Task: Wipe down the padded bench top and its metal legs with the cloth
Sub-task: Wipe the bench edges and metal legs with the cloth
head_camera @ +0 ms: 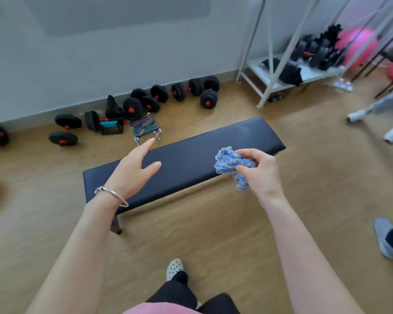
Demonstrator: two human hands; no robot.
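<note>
A long black padded bench stands on the wooden floor, running from lower left to upper right. One dark metal leg shows under its near left end; the other legs are hidden. My right hand grips a crumpled blue and white cloth above the bench's near edge. My left hand hovers over the bench's left half with fingers straight and spread, holding nothing. A silver bangle sits on my left wrist.
Black dumbbells lie along the wall behind the bench, with a small folding stool beside them. A white metal rack and a pink ball stand at the back right. Other people's feet are at the right edge.
</note>
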